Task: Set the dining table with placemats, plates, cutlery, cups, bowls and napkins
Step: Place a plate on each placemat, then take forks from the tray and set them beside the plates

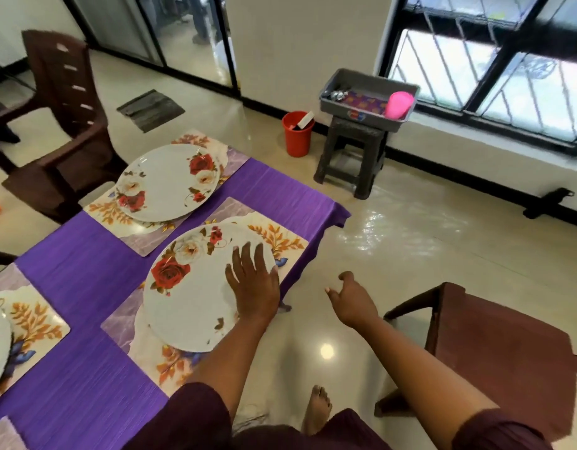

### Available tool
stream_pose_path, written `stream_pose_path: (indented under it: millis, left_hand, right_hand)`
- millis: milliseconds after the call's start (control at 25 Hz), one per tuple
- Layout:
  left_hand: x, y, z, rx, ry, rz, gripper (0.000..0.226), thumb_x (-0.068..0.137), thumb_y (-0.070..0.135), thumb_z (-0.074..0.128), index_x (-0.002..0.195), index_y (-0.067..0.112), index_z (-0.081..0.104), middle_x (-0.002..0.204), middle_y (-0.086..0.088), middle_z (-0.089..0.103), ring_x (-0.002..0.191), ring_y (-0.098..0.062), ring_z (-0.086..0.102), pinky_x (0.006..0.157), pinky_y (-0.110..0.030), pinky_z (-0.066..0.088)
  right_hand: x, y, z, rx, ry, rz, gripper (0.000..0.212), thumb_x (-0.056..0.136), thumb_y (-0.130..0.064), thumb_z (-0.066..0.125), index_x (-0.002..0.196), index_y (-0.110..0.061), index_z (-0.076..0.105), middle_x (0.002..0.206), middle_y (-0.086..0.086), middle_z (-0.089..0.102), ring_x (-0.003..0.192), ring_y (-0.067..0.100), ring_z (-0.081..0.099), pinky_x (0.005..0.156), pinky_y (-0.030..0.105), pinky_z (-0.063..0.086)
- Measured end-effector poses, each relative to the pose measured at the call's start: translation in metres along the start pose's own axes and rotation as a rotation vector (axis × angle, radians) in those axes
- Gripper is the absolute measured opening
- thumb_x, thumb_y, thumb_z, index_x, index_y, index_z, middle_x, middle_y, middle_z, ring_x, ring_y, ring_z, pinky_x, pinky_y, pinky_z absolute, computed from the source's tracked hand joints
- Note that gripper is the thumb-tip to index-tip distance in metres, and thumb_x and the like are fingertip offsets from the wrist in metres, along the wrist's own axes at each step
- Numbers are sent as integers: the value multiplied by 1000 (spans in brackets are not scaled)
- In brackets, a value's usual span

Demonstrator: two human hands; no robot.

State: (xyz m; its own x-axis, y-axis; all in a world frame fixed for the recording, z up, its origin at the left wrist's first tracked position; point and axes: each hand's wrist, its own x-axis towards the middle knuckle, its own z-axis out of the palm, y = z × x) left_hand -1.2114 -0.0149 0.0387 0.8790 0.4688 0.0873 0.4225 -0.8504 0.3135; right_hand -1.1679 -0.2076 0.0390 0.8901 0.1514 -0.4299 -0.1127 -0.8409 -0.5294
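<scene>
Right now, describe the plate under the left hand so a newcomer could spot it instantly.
Find the purple tablecloth and go to its corner nearest the window. On the placemat there lies a white plate with red and cream roses. Unlike the matching plate on the next mat, the left hand rests flat on its right rim.

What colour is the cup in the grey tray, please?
Pink cup, in the grey tray; head view.

Two plates (196,287) (167,181) lie on placemats (280,238) (102,212) on the table (85,271), tray (368,92) on stool (352,157) beyond.
</scene>
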Motion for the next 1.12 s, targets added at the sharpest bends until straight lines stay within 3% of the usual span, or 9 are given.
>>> stream_pose_path:
  millis: [240,360,560,800,1120]
  left_hand:
    - [19,98,25,3,-93,311,81,85,36,69,148,22,21,159,-11,20,146,-32,8,113,-55,17]
    - [37,134,39,59,-168,349,82,90,33,60,151,26,6,163,-11,4,149,-31,-6,115,-52,-1]
    - [98,201,76,123,-284,405,75,98,29,45,155,24,-3,162,-9,-13,148,-32,-18,117,-52,-8]
    - [254,323,115,112,-234,527,77,95,25,48,154,26,-1,162,-6,-14,147,-29,-20,116,-54,-7]
    - [419,405,146,87,-247,489,78,93,29,53,155,24,6,162,-9,-1,149,-31,-10,117,-54,-1]
  right_hand:
    - [28,70,-85,-184,203,24,50,97,-42,49,138,-15,37,135,11,46,121,31,45,96,44,42]
    - [47,93,-113,-200,259,68,50,97,-41,49,138,-15,37,135,10,44,123,30,42,99,44,38]
    - [106,116,-151,-174,286,68,52,96,-40,51,140,-17,37,139,9,42,128,28,38,105,41,34]
    - [240,114,-268,-199,370,-34,57,94,-43,54,142,-19,36,145,6,39,136,27,33,111,40,28]
    - [397,100,-378,-295,324,101,53,95,-41,53,141,-21,36,144,6,40,139,28,29,117,44,19]
